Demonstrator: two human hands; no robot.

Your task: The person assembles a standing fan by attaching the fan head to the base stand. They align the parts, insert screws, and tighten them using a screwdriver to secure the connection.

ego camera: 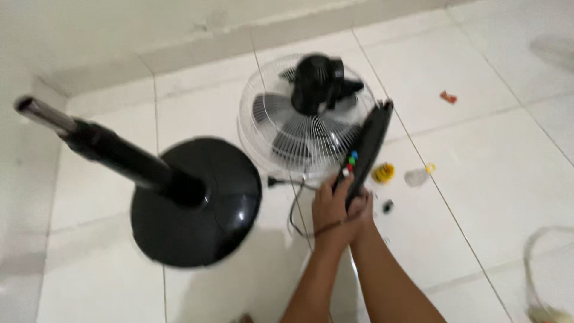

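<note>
Head view looks down at a white tile floor (pixel 490 179). Both hands meet around the bottom end of a long black control panel (pixel 366 149) with little coloured buttons. The left hand (pixel 330 206) wraps the panel from the left, and the right hand (pixel 360 210) grips it from the right. The panel tilts up toward a fan head (pixel 305 113) lying in its white wire cage. A round black fan base (pixel 197 203) with its pole stands to the left. A small yellow part (pixel 383 173) lies near the hands.
</note>
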